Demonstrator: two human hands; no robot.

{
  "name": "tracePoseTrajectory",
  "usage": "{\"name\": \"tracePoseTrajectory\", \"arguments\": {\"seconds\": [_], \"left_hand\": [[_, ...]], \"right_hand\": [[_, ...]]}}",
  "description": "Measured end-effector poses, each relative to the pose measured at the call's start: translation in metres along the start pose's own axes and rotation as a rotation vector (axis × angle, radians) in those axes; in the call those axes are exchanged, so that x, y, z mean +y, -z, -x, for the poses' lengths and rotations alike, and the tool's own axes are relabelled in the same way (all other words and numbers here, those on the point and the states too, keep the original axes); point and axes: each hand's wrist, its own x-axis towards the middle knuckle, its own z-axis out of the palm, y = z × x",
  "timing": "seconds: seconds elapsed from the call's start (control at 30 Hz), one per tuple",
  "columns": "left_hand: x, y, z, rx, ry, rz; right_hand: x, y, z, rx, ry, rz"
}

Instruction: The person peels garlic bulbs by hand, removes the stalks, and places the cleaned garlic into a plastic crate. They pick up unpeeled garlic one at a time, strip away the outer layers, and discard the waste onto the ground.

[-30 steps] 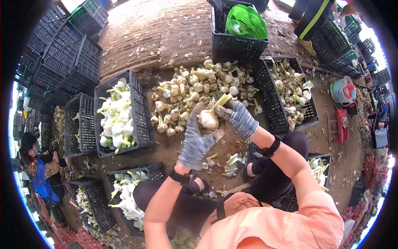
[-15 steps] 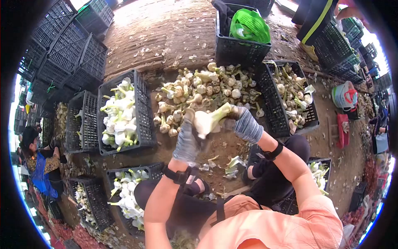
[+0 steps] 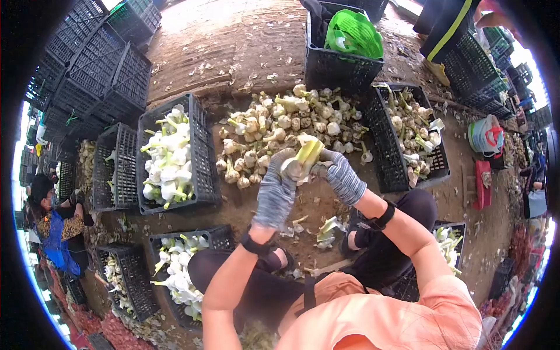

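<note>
The fingers of my left hand (image 3: 276,189) are closed around one garlic bulb (image 3: 290,170), and its pale green stalk (image 3: 310,149) points up and away from me. The bulb is in the air, in front of the heap of garlic (image 3: 291,123) on the floor. My right hand (image 3: 345,179) is bent close beside it, near the stalk; whether those fingers pinch a leaf or only touch, I cannot tell.

I judge that the step in hand is loosening the outer leaves. The next move, I think, calls for a steady left hold and a gentle pull from the right.

The far side of the bulb is hidden, and my right fingertips are not clear. My right leg covers most of the crate (image 3: 465,233) beside it. At the top right, another person's hand (image 3: 493,18) is cut off.
</note>
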Motion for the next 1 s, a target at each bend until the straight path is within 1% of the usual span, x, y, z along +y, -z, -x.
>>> {"name": "tracePoseTrajectory", "arguments": {"seconds": [0.03,0.07,0.1,0.13,0.17,0.2,0.23,0.27,0.33,0.37,0.4,0.43,0.47,0.5,0.53,0.57,0.6,0.63,0.67,0.7,0.73,0.77,0.8,0.83,0.87,0.9,0.93,0.97,1.0], "left_hand": [[-0.005,-0.002,-0.002,0.031,-0.049,0.073],[-0.008,-0.001,-0.003,0.032,-0.045,0.074],[-0.01,0.003,-0.003,-0.001,0.075,0.241],[-0.013,0.006,-0.003,-0.034,0.196,0.41],[-0.012,0.005,-0.007,-0.037,0.143,0.422],[-0.009,0.007,-0.006,-0.038,0.144,0.423],[-0.004,0.01,-0.003,-0.089,0.332,0.564],[0.003,0.011,-0.002,-0.142,0.522,0.703],[0.003,0.011,-0.003,-0.158,0.56,0.752],[0.01,0.012,-0.004,-0.239,0.577,0.823],[0.014,0.014,-0.004,-0.322,0.593,0.893],[0.011,0.013,-0.005,-0.37,0.619,0.976],[0.012,0.014,-0.006,-0.372,0.62,0.973],[0.014,0.016,-0.007,-0.386,0.536,0.959],[0.015,0.017,-0.007,-0.399,0.453,0.944],[0.013,0.02,-0.008,-0.402,0.454,0.942],[0.009,0.022,-0.009,-0.288,0.25,0.577],[0.007,0.025,-0.01,-0.171,0.047,0.214],[0.01,0.026,-0.012,-0.172,0.048,0.215],[0.014,0.028,-0.014,-0.154,-0.001,0.12],[0.017,0.03,-0.015,-0.135,-0.049,0.023],[0.015,0.033,-0.015,-0.146,-0.002,0.013],[0.014,0.031,-0.014,-0.146,0.0,0.012],[0.013,0.028,-0.013,-0.127,0.055,0.086],[0.012,0.026,-0.012,-0.108,0.109,0.161],[0.013,0.028,-0.011,-0.121,0.114,0.232],[0.014,0.028,-0.011,-0.122,0.116,0.232],[0.017,0.028,-0.011,-0.195,0.051,0.195],[0.019,0.028,-0.012,-0.269,-0.014,0.157]], "right_hand": [[0.004,0.003,-0.002,-0.001,-0.004,0.0],[0.01,0.007,-0.006,-0.049,-0.014,-0.07],[0.016,0.01,-0.008,-0.096,-0.022,-0.142],[0.02,0.012,-0.007,-0.095,-0.025,-0.143],[0.022,0.014,-0.005,-0.082,0.237,0.078],[0.025,0.014,-0.005,-0.068,0.499,0.3],[0.03,0.012,-0.011,-0.168,0.309,-0.086],[0.024,0.012,-0.008,-0.166,0.308,-0.088],[0.004,0.013,0.0,-0.129,-0.396,-0.983],[0.006,0.018,-0.001,-0.166,-0.47,-0.99],[0.011,0.021,-0.002,-0.166,-0.466,-0.991],[0.017,0.023,-0.003,-0.258,-0.471,-1.085],[0.014,0.022,-0.003,-0.351,-0.474,-1.177],[0.008,0.022,-0.001,-0.35,-0.472,-1.179],[0.001,0.021,0.001,-0.318,-0.465,-1.254],[-0.006,0.021,0.003,-0.285,-0.457,-1.329],[-0.008,0.023,0.002,-0.283,-0.454,-1.331],[-0.01,0.027,0.0,-0.199,-0.41,-1.176],[-0.011,0.029,-0.001,-0.118,-0.37,-1.021],[0.004,0.03,-0.005,-0.095,-0.205,-0.881],[0.011,0.029,-0.008,-0.096,-0.208,-0.882],[0.01,0.025,-0.01,-0.086,-0.024,-0.543],[0.008,0.022,-0.012,-0.074,0.154,-0.201],[0.004,0.019,-0.008,0.018,-0.059,-0.454],[0.006,0.022,-0.01,0.019,-0.062,-0.454],[0.009,0.028,-0.013,-0.033,-0.134,-0.602],[0.01,0.033,-0.017,-0.084,-0.204,-0.75],[-0.01,0.031,-0.016,0.027,-0.407,-0.823],[-0.003,0.035,-0.02,0.032,-0.406,-0.826]]}}
